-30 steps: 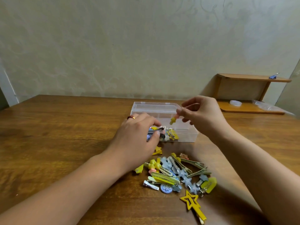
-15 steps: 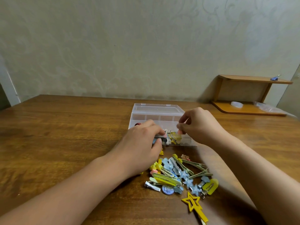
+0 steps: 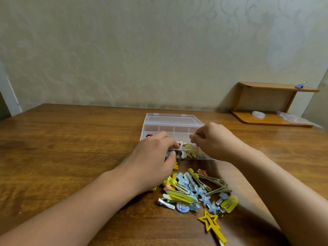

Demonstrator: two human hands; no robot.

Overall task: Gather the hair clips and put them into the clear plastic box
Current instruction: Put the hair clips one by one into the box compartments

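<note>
Several hair clips (image 3: 188, 151) already lie in the clear plastic box (image 3: 173, 122); many more clips (image 3: 197, 192) wait outside; left hand (image 3: 152, 162) pinches its wall; right hand (image 3: 215, 139) curled, contents unclear.

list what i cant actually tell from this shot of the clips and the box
All in the head view:
- Left part of the clear plastic box: hidden by the left hand.
- Whether the right hand still holds a clip: its curled fingers hide it.
- Clips in the box: too small to count.
- Yellow star clip: its end is cut off by the bottom edge.
</note>
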